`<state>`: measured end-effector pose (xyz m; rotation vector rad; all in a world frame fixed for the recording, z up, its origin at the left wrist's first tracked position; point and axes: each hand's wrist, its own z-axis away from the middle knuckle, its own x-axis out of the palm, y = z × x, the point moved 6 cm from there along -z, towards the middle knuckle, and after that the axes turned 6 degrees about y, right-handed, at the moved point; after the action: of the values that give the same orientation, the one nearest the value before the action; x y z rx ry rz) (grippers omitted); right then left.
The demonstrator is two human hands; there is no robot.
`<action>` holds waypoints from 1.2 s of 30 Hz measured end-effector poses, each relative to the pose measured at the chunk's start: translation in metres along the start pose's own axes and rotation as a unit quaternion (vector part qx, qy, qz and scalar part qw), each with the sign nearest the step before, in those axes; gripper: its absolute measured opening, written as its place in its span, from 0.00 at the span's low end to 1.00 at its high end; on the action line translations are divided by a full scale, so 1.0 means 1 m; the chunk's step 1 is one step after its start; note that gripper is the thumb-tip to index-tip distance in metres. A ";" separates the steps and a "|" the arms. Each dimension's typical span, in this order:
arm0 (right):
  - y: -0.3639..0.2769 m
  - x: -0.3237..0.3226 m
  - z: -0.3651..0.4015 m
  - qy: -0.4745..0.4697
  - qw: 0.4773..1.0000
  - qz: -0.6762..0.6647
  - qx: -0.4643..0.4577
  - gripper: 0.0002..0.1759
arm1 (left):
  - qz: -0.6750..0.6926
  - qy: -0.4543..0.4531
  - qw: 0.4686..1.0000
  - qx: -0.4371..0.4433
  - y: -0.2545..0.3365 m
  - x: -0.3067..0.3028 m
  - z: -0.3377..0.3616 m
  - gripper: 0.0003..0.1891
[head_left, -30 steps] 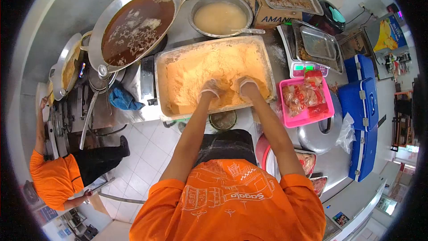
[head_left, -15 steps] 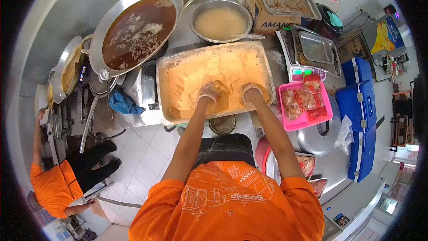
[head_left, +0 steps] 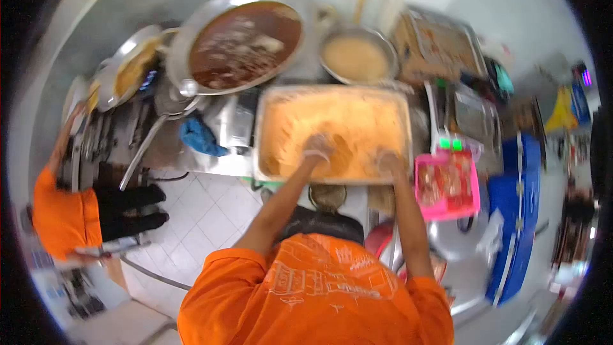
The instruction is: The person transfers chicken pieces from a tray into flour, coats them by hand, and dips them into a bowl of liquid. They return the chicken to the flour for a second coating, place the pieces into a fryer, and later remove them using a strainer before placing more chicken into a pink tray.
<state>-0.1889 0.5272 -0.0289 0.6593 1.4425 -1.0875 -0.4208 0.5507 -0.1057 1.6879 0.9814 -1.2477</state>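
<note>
A large rectangular tray (head_left: 258, 134) of pale orange flour-like powder (head_left: 300, 112) lies in front of me. My left hand (head_left: 316, 147), in a thin clear glove, is down in the powder near the tray's middle, beside a darker, clumped patch. My right hand (head_left: 388, 160), also gloved, is in the powder by the near right corner. Blur and powder hide the fingers of both hands, and anything they may hold.
A big wok of dark oil (head_left: 246, 45) and a bowl of cloudy liquid (head_left: 356, 57) stand behind the tray. At right are a pink basket of bagged, raw-looking meat (head_left: 447, 185), a scale (head_left: 447, 144) and blue coolers (head_left: 514, 217). A co-worker (head_left: 67, 214) stands at left.
The view has swung, so the tray and surroundings sit farther right and lower, and the picture is blurred. Both hands stay in the powder at about the same places in the tray.
</note>
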 end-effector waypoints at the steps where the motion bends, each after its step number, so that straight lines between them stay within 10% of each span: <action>1: 0.030 0.043 -0.009 0.023 1.000 0.006 -0.003 0.16 | 0.007 0.092 0.995 -0.025 0.004 -0.025 0.001 0.19; 3: 0.015 0.006 0.009 0.029 0.990 -0.120 0.073 0.15 | 0.124 0.041 0.976 -0.176 0.004 -0.076 0.005 0.22; 5: 0.047 0.051 -0.017 -0.056 0.996 -0.062 0.012 0.18 | 0.087 -0.136 0.982 -0.100 0.004 -0.048 -0.006 0.23; 7: 0.065 0.058 -0.015 0.102 0.991 0.010 -0.081 0.16 | 0.167 -0.025 0.979 -0.114 0.003 -0.067 0.002 0.24; 11: 0.028 -0.011 -0.010 -0.004 0.997 -0.039 0.071 0.13 | 0.252 0.077 0.958 -0.114 0.001 -0.116 0.034 0.25; 16: -0.034 -0.161 -0.059 0.096 0.985 -0.140 0.002 0.11 | 0.198 -0.058 0.963 -0.174 -0.066 -0.209 0.126 0.23; 17: -0.065 -0.198 -0.077 0.107 0.983 -0.150 -0.015 0.11 | 0.096 -0.007 0.993 -0.073 -0.084 -0.203 0.152 0.23; 25: -0.394 -0.336 -0.288 -0.035 0.966 -0.215 -0.139 0.11 | 0.223 -0.054 0.872 -0.432 -0.246 -0.368 0.299 0.20; 36: -0.814 -0.116 -0.586 -0.117 0.926 -0.236 -0.269 0.05 | 0.053 0.026 0.874 -0.482 -0.470 -0.513 0.407 0.20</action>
<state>-1.1406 0.7366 0.2353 -0.2178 1.6304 -1.0138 -1.1007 0.2920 0.2421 0.9477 1.2360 -0.4597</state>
